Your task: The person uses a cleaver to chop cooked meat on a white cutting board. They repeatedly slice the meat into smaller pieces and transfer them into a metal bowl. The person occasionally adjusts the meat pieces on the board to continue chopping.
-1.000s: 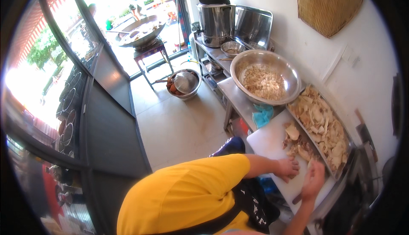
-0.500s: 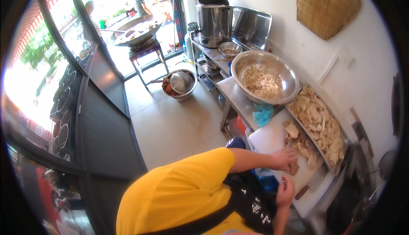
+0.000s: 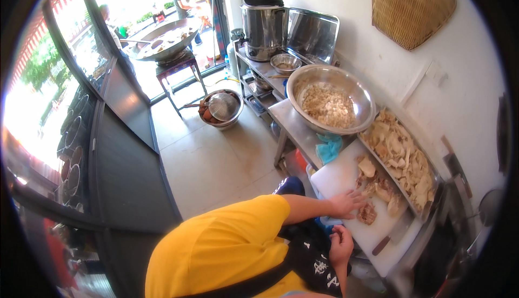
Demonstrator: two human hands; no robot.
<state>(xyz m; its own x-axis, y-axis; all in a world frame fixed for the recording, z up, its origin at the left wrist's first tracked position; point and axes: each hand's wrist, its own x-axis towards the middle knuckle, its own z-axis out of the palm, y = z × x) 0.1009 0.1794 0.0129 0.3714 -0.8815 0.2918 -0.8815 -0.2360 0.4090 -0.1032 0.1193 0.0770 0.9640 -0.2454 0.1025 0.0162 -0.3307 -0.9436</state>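
Small brown meat bits (image 3: 367,214): look chopped, just right of left hand (image 3: 348,203) | left hand: fingers spread, gripping nothing | bigger lumps (image 3: 385,192): look not chopped yet, past left hand | right hand (image 3: 340,243): curled, can't tell if holding anything | knife (image 3: 381,245): lying right of right hand

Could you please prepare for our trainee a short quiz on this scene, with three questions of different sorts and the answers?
1. True or false: the right hand is gripping the knife.
2. What fills the long metal tray? A: whole eggs; B: pale sliced pieces; C: green leaves.
3. Which hand is nearer to the small chopped heap on the cutting board?

Key:
1. False: the knife lies on the board, apart from the right hand.
2. B.
3. The left hand.
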